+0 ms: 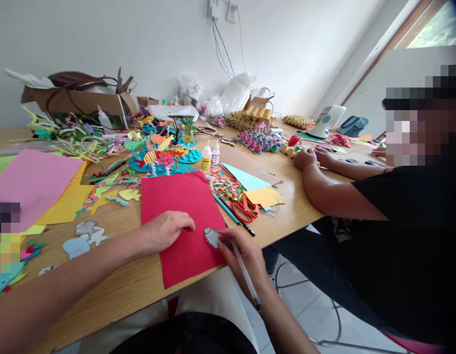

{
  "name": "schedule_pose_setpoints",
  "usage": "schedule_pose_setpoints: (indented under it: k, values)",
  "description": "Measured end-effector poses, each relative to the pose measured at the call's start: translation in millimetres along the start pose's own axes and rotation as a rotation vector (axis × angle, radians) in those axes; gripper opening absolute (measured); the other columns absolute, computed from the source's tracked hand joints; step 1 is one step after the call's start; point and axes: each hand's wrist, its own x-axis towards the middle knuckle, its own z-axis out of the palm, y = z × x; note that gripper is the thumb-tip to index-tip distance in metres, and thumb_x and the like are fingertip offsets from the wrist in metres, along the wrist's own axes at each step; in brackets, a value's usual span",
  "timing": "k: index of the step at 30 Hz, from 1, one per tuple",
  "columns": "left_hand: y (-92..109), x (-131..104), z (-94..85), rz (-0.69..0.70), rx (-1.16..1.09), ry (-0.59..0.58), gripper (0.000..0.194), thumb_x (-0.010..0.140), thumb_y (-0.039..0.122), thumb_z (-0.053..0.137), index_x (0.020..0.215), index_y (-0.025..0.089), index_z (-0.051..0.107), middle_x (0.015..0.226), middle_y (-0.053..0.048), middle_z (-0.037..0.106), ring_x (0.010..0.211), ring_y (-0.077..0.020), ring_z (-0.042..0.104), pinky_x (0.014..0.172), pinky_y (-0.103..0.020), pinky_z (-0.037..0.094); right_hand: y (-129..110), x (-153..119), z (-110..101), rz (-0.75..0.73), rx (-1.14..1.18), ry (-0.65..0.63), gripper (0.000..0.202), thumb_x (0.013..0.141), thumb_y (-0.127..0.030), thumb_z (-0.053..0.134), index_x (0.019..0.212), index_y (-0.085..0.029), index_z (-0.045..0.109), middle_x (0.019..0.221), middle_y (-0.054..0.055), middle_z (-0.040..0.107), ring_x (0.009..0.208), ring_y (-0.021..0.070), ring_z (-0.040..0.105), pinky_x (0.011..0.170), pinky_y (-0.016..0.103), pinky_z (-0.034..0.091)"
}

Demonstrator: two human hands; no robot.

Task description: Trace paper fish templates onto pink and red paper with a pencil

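Note:
A sheet of red paper [189,201] lies at the table's near edge, with both my hands over it. My right hand [246,253] pinches a small grey fish cutout [212,237] with dark outlines at the sheet's right side. A clear pen [247,275] is also held in that hand, its dark end pointing back toward my wrist. My left hand [167,231] hovers over or rests on the red sheet, left of the cutout. Its fingers are loosely curved and apart from the thumb, with nothing visible in them.
Grey and blue fish cutouts [76,247] lie at left near pink paper [38,179]. Orange scissors [246,209], pencils [231,211], paper scraps and glue bottles [206,157] sit beyond the red sheet. Decorated fish crafts [161,147] stand farther back. A co-worker's arms [327,189] rest at right.

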Motion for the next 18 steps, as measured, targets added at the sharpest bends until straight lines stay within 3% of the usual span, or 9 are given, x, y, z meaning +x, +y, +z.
schedule_pose_setpoints:
  k: [6,13,18]
  values:
    - [-8,-5,4.3,0.060,0.069,-0.022,0.037,0.079,0.002,0.034,0.095,0.014,0.065,0.094,-0.007,0.066,0.088,-0.0176,0.060,0.080,-0.027,0.045,5,-3,6,-0.100,-0.055,-0.098,0.020,0.075,-0.014,0.058,0.094,-0.018,0.061,0.088,0.006,0.072,0.078,0.0186,0.068,0.070,0.026,0.052]
    - [-8,4,7.2,0.229,0.141,-0.065,0.042,0.085,0.005,0.032,0.109,0.018,0.064,0.109,-0.008,0.065,0.100,-0.0196,0.058,0.089,-0.030,0.045,2,-5,5,-0.162,-0.079,-0.127,0.018,0.079,-0.012,0.057,0.095,-0.020,0.062,0.083,0.006,0.071,0.073,0.0181,0.066,0.067,0.027,0.051]
    - [-10,6,8.7,0.260,0.172,-0.094,0.041,0.086,0.004,0.033,0.109,0.020,0.064,0.112,-0.009,0.064,0.101,-0.0204,0.058,0.089,-0.032,0.045,-1,-4,3,-0.194,-0.125,-0.138,0.015,0.080,-0.012,0.056,0.090,-0.021,0.062,0.079,0.005,0.070,0.071,0.0185,0.065,0.064,0.026,0.050]
